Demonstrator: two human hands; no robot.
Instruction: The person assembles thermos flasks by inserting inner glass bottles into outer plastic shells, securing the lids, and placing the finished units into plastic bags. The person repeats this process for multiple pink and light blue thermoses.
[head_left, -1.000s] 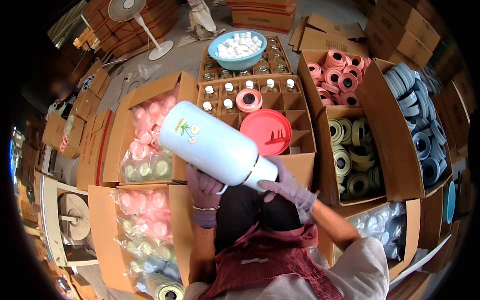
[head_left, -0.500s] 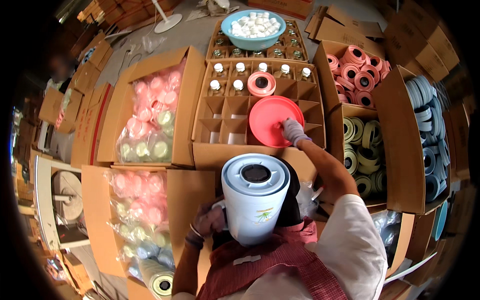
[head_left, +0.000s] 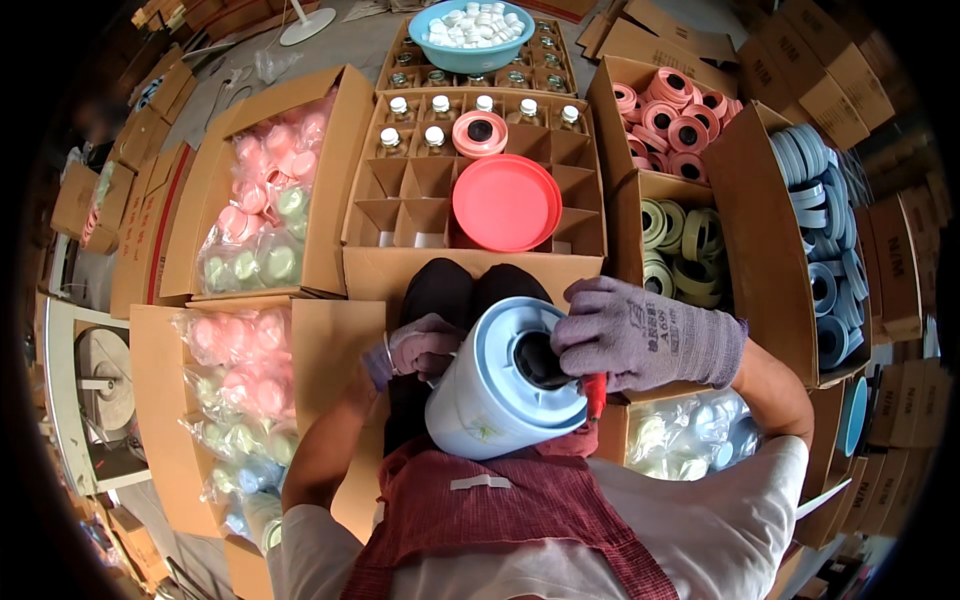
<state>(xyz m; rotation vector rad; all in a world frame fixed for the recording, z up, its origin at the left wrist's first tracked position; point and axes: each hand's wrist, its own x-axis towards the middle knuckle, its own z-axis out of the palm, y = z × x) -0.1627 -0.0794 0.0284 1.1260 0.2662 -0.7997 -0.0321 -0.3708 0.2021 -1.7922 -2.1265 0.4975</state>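
A pale blue jug (head_left: 465,400) with a small printed motif leans across my lap, its top turned to the right. In its blue lid (head_left: 505,385) sits a round black centre piece (head_left: 540,360). My gloved left hand (head_left: 422,348) is closed around the jug's handle. My gloved right hand (head_left: 640,335) bends over the lid, its fingers at the black piece. Below those fingers sticks out a small red piece (head_left: 595,397), held in the hand; its kind is not clear. A red round plate (head_left: 507,205) and a pink ring-shaped lid (head_left: 480,133) rest on the divided carton (head_left: 470,270).
White-capped glass bottles (head_left: 440,110) stand in the carton's far cells. Behind is a blue basin (head_left: 475,58) of white caps. On the right, cartons hold pink (head_left: 688,135), green (head_left: 680,225) and blue lids (head_left: 822,290). Bagged pink and green parts (head_left: 255,230) fill cartons on the left.
My right hand has come back from the red plate to the jug's lid, with a red piece showing in it. The jug has tipped from near upright toward the right.
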